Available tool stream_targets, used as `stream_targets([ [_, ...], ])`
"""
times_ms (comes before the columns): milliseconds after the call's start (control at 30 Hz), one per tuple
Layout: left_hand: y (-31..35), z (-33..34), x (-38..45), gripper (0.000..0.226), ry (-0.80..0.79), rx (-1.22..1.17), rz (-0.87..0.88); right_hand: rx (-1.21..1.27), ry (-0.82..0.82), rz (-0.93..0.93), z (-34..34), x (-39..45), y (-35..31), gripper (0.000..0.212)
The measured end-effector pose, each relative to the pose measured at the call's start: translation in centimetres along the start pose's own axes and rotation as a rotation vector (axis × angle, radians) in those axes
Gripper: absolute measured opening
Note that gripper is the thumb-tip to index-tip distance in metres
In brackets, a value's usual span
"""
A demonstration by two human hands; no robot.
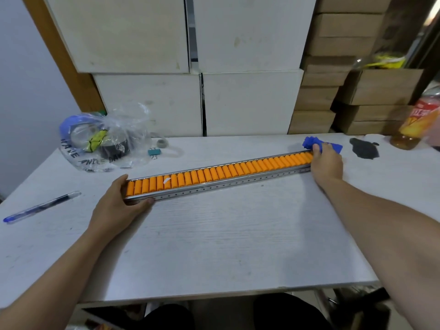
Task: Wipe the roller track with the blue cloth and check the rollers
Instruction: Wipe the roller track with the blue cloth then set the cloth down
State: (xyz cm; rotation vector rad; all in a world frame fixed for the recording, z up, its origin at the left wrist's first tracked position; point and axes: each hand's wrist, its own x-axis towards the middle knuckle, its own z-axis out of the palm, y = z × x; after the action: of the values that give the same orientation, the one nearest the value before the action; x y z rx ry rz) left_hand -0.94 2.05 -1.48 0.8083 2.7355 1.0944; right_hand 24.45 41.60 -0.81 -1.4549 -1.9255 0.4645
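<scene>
A long metal roller track point(228, 184) with a row of orange rollers point(221, 173) lies slanted across the white table, its left end nearer me. My left hand point(119, 206) grips the track's left end, thumb on the near rail. At the track's far right end my right hand point(326, 163) presses the crumpled blue cloth point(312, 141) against the last rollers. A small white scrap point(167, 180) sits on one roller near the left end.
A clear plastic bag with tape rolls point(104, 141) and a binder clip point(154, 152) lie at the back left. A blue pen point(42, 206) rests near the table's left edge point(14, 201). A black object point(364, 147) and a drink bottle point(414, 125) stand at the back right. Stacked boxes point(202, 67) rise behind.
</scene>
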Motion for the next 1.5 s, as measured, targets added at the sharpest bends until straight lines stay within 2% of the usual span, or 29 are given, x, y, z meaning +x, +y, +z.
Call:
stream_targets([
  [200, -0.1, 0.0, 0.2, 0.087, 0.006, 0.005, 0.015, -0.156, 0.068, -0.013, 0.8, -0.5, -0.1, 0.048],
  [333, -0.2, 0.0, 0.2, 0.088, 0.008, -0.012, 0.014, -0.058, 0.052, -0.081, 1.4, -3.0, -2.3, 0.046],
  [600, -0.3, -0.3, 0.2, 0.087, -0.006, -0.098, -0.004, -0.028, -0.032, -0.259, 4.7, -10.7, -9.1, 0.041],
  [900, -2.0, -2.0, 1.1, 0.09, -0.152, -0.17, 0.011, 0.2, -0.18, -0.35, 9.0, -20.2, -17.9, 0.037],
  [1100, -2.1, -1.8, 0.6, 0.095, -0.083, -0.24, -0.025, 0.295, -0.34, -0.455, 10.0, -26.6, -23.5, 0.036],
  [1167, -2.4, -1.7, 0.5, 0.073, -0.024, -0.239, -0.042, 0.335, -0.422, -0.487, 10.4, -28.6, -25.5, 0.037],
  [1233, -2.8, -1.6, 0.5, 0.024, 0.051, -0.261, -0.053, 0.367, -0.526, -0.485, 10.5, -30.3, -27.0, 0.039],
  [1267, -3.1, -1.6, 0.5, 0.007, 0.079, -0.296, -0.053, 0.391, -0.578, -0.47, 10.5, -30.8, -27.6, 0.039],
  [1333, -3.3, -1.6, 0.4, 0.022, 0.115, -0.405, -0.057, 0.452, -0.654, -0.431, 10.5, -31.3, -28.2, 0.039],
  [1400, -3.5, -2.0, -0.1, 0.013, 0.163, -0.506, -0.081, 0.523, -0.682, -0.39, 10.2, -31.2, -28.5, 0.038],
  [1433, -3.4, -2.4, -0.4, 0.024, 0.154, -0.5, -0.074, 0.576, -0.698, -0.345, 9.9, -30.8, -28.5, 0.037],
  [1500, -3.9, -2.7, -0.8, 0.091, 0.085, -0.401, -0.029, 0.734, -0.751, -0.177, 9.3, -29.7, -28.3, 0.034],
])
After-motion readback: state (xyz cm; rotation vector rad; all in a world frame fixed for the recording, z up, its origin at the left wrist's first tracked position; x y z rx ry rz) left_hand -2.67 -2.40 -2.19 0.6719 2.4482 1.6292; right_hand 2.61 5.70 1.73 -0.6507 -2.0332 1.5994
